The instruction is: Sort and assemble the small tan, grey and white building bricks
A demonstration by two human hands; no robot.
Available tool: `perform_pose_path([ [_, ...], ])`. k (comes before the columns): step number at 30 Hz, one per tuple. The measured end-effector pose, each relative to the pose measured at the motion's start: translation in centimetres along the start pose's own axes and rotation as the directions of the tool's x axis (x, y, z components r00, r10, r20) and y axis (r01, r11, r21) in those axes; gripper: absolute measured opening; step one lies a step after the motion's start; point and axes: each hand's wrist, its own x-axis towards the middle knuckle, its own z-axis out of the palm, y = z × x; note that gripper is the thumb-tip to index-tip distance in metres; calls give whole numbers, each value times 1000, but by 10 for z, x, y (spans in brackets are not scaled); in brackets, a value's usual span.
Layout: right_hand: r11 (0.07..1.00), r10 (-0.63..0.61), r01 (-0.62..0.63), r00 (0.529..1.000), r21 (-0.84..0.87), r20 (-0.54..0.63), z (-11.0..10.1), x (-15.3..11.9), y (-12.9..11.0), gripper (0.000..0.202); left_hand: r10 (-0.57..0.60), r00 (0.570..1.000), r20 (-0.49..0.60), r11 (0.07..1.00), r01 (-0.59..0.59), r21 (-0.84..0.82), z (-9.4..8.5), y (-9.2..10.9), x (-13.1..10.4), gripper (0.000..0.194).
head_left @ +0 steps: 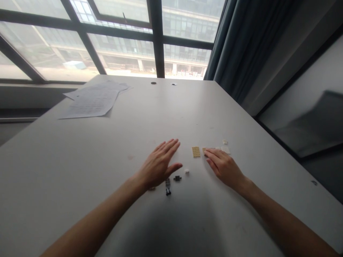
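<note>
My left hand (160,162) is spread palm down over the white table, thumb apart, holding nothing. Just below it lie a dark jointed strip of small parts (168,187), a small black piece (177,178) and a small tan piece (152,189), partly covered by my wrist. A small white piece (187,172) sits to the right of the black one. My right hand (221,164) has its fingertips together on a second tan piece (204,149), mostly hidden under them. A yellowish studded plate (195,152) lies between my hands. White flat pieces (225,150) are beyond my right hand.
Printed papers (93,100) overlap at the table's far left. Two round fittings (153,83) are near the far edge of the table (150,117). A small white piece (225,142) lies behind the flat ones. Windows and a dark curtain (241,43) stand behind.
</note>
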Motion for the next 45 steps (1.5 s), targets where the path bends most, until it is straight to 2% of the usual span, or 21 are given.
perform_pose_path([
  [2, 999, -28, 27, 1000, 43, 4, 1, -4, -13, 30, -11, 999, -31, 1000, 11, 10, -15, -17, -28, 67],
  [4, 993, -84, 81, 996, 81, 28, 5, -6, -28, 29, -2, 1000, -14, 999, 3, 32, -23, -29, -59, 67],
  [7, 979, -160, 153, 986, 133, 47, 16, -8, -44, 27, 45, 997, 67, 998, -48, 48, -21, -34, -98, 69],
  [9, 974, -177, 169, 984, 154, 38, 22, -6, -50, 26, 77, 989, 127, 996, -83, 44, -16, -30, -115, 71],
  [15, 975, -147, 142, 989, 171, 21, 31, 2, -51, 23, 164, 959, 231, 984, -176, 31, -8, -13, -131, 82],
  [19, 974, -167, 158, 985, 162, 46, 35, 2, -49, 21, 158, 945, 286, 985, -169, 16, -7, -14, -132, 86],
  [24, 979, -155, 142, 984, 149, 84, 35, -3, -43, 21, 102, 956, 274, 993, -115, 32, 1, -33, -117, 85],
  [28, 987, -121, 110, 988, 116, 95, 27, -13, -32, 20, 99, 949, 301, 993, -112, 29, 9, -36, -77, 81],
  [31, 996, -54, 48, 995, 79, 78, 19, -26, -17, 19, 120, 927, 355, 991, -131, 5, 16, -16, -40, 83],
  [35, 997, 68, -69, 997, 33, 34, 6, -44, 6, 18, 236, 899, 368, 972, -214, -98, 29, 27, -4, 88],
  [39, 992, 123, -123, 992, 28, -2, 0, -52, 21, 18, 324, 894, 308, 944, -287, -162, 45, 59, 10, 90],
  [45, 992, 119, -119, 993, 52, 5, 6, -46, 25, 17, 293, 908, 298, 955, -263, -137, 55, 69, 14, 91],
])
